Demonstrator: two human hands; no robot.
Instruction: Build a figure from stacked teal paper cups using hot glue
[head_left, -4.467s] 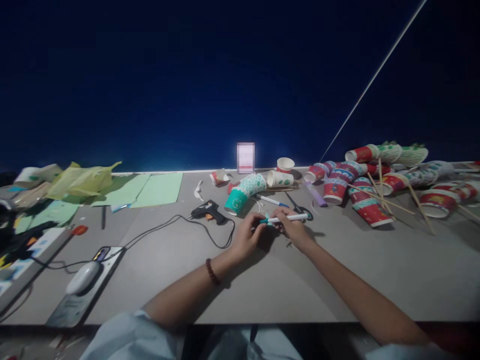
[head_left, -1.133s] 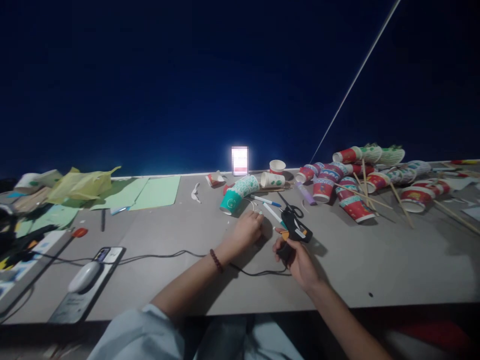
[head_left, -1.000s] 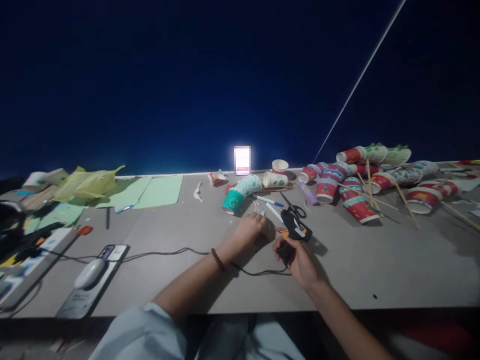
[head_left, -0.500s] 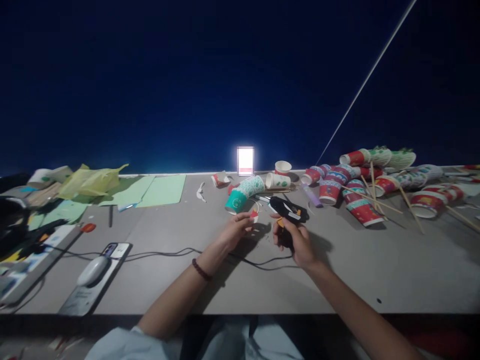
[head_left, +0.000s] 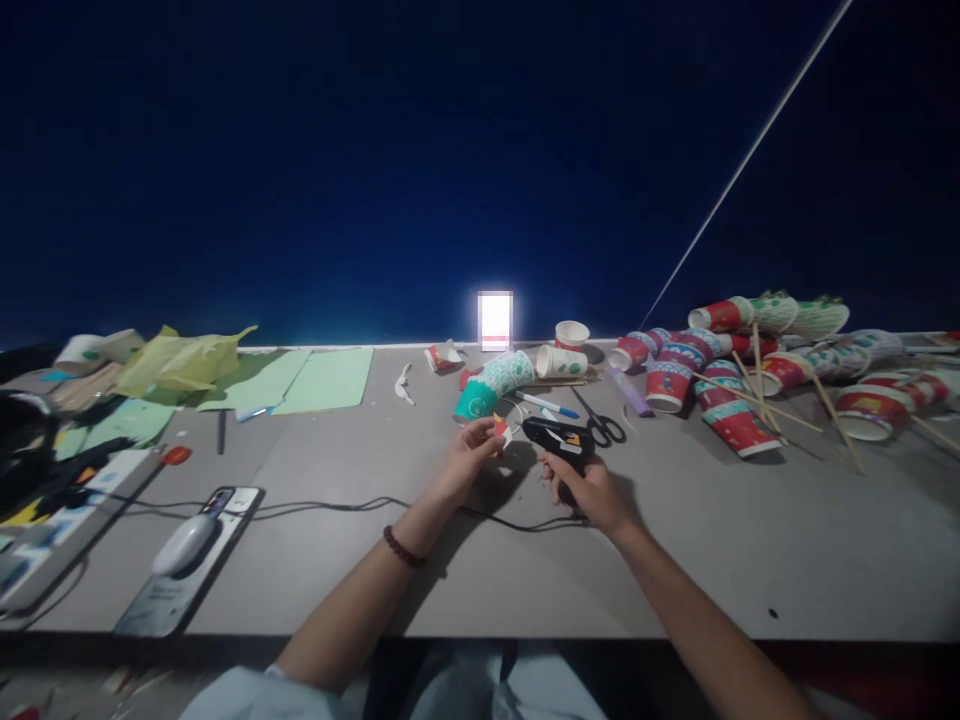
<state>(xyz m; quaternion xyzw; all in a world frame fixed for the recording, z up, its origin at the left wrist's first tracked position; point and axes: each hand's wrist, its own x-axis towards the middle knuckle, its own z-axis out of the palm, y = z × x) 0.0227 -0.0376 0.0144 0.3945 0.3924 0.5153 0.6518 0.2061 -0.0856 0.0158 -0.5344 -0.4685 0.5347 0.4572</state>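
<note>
1. Far left on my worktop (head_left: 330, 575): phone (head_left: 146, 605), skipping it.
2. My left hand (head_left: 465, 462): grip pinching a small red-and-white scrap (head_left: 503, 431), just on the near side of the teal cup stack (head_left: 475, 399).
3. My right hand (head_left: 591, 490): grip wrapped round the glue gun (head_left: 556, 438), front end aimed left, near the scrap.
4. Right of that: scissors (head_left: 609, 431), red cup stacks (head_left: 739, 410).
5. Step, I'd judge: lining up gun and scrap. Next move calls for steady scrap, fingers clear of the gun's front.
</note>
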